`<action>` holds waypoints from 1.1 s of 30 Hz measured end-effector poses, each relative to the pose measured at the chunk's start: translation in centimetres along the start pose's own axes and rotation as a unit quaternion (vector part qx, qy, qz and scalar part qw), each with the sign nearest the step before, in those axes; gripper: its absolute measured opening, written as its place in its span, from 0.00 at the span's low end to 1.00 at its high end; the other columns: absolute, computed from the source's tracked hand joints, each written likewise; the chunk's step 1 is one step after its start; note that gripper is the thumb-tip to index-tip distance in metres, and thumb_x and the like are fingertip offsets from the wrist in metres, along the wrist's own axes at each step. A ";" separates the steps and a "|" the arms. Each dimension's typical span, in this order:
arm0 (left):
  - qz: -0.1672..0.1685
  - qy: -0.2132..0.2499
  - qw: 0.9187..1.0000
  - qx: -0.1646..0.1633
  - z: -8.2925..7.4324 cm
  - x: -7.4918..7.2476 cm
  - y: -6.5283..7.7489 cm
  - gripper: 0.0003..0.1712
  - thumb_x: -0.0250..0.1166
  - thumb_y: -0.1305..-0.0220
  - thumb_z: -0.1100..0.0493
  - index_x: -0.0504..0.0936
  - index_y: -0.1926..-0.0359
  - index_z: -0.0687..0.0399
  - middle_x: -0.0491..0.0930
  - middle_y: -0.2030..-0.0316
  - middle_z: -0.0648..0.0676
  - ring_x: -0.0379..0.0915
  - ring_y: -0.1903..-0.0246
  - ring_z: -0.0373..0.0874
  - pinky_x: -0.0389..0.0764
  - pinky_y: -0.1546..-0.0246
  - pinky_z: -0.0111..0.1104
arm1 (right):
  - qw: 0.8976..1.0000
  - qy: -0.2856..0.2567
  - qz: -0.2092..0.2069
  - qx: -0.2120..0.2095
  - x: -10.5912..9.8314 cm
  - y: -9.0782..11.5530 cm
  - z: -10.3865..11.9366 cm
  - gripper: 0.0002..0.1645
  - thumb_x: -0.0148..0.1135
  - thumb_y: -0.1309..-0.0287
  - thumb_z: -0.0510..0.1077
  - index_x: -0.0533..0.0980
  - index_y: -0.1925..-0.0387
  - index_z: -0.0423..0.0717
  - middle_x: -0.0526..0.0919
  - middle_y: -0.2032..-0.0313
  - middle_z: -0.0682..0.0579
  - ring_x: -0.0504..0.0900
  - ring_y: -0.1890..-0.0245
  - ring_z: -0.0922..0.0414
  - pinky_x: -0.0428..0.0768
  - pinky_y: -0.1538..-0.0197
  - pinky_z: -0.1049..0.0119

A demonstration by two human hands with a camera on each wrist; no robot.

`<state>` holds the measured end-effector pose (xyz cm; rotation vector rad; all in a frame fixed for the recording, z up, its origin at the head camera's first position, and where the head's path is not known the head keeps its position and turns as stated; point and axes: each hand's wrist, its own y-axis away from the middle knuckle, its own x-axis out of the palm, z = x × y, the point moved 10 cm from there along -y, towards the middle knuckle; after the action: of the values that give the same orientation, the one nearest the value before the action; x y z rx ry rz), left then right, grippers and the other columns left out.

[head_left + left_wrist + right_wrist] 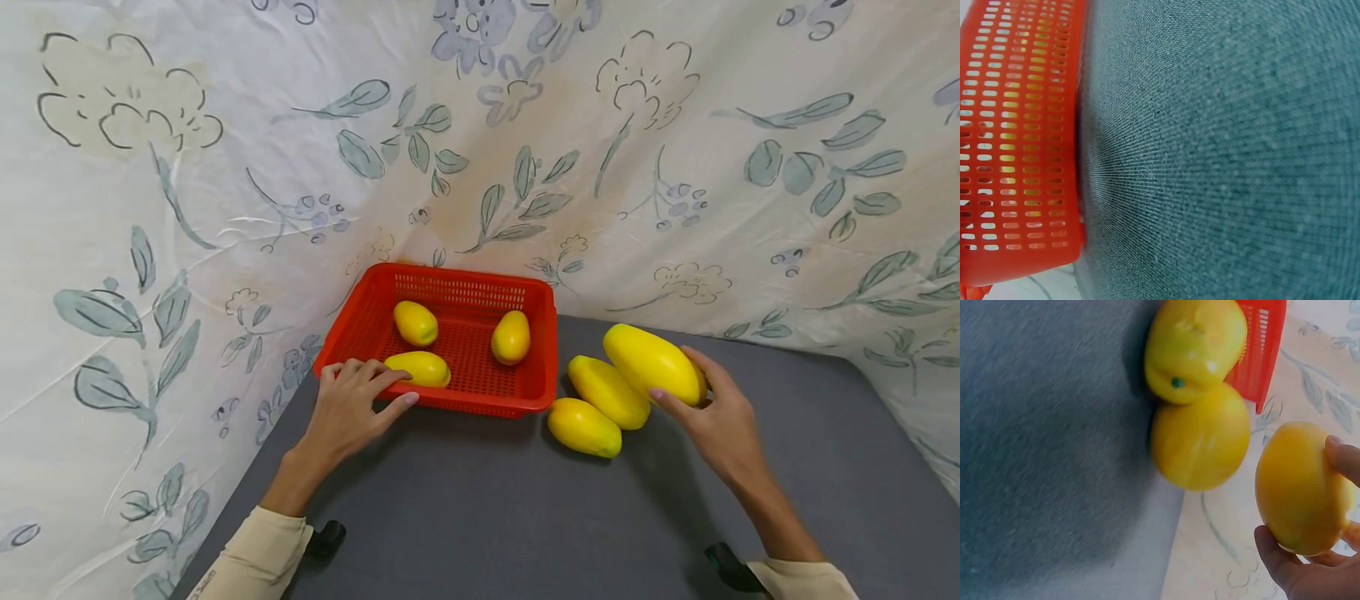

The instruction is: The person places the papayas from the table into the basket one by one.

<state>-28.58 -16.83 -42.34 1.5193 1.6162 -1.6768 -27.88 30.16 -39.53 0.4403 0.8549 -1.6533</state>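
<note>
My right hand (723,421) holds a long, smooth yellow fruit (654,365), shaped like a papaya or mango, up over the table's right side. The right wrist view shows the same fruit (1304,487) between thumb and fingers. My left hand (354,412) grips the front left rim of a red plastic basket (450,403), fingers over the edge and thumb outside. A yellow fruit (420,368) lies inside by those fingertips. Two more, a back-left fruit (416,323) and a right-hand fruit (511,337), lie in the basket. In the left wrist view only the slotted basket wall (1019,144) shows, the hand hidden.
Two yellow fruits, a nearer one (585,427) and a farther one (609,392), lie side by side on the dark grey table (510,517), just right of the basket. A pale flowered cloth (480,167) hangs behind and along the left.
</note>
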 end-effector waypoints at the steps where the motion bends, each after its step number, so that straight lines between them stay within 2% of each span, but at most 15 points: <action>1: -0.001 0.001 1.000 0.000 0.0 0.0 0.0 0.24 0.69 0.34 0.35 0.89 0.45 0.41 0.83 0.52 0.55 0.74 0.51 0.56 0.64 0.45 0.58 | 1.000 -0.003 0.000 -0.005 0.0 0.0 0.3 0.52 0.74 0.34 0.59 0.59 0.18 0.50 0.69 0.26 0.36 0.75 0.43 0.40 0.72 0.57 0.77; 10: -0.004 0.002 1.000 0.003 0.1 0.2 0.1 0.24 0.69 0.34 0.36 0.89 0.45 0.41 0.83 0.52 0.54 0.74 0.51 0.56 0.64 0.45 0.58 | 0.999 -0.025 0.001 -0.029 0.9 0.3 3.1 0.50 0.74 0.35 0.58 0.62 0.19 0.52 0.70 0.27 0.41 0.76 0.43 0.46 0.72 0.54 0.83; 27: -0.006 0.000 1.000 0.005 0.2 0.1 0.2 0.25 0.68 0.35 0.34 0.90 0.45 0.41 0.83 0.51 0.55 0.75 0.51 0.57 0.65 0.45 0.58 | 0.997 -0.049 0.009 -0.062 2.9 0.9 6.7 0.49 0.76 0.36 0.57 0.64 0.20 0.51 0.71 0.27 0.43 0.77 0.40 0.45 0.70 0.48 0.85; 33: -0.007 -0.001 1.000 0.007 0.3 0.0 0.3 0.25 0.68 0.35 0.34 0.90 0.45 0.41 0.84 0.51 0.56 0.75 0.51 0.57 0.65 0.45 0.58 | 0.996 -0.056 0.021 -0.061 3.7 1.1 7.6 0.48 0.75 0.36 0.58 0.65 0.20 0.54 0.71 0.28 0.44 0.77 0.45 0.47 0.78 0.50 0.78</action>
<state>-28.47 -17.12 -42.56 1.5151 1.6220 -1.6997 -26.62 21.96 -37.35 0.2765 0.8519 -1.5631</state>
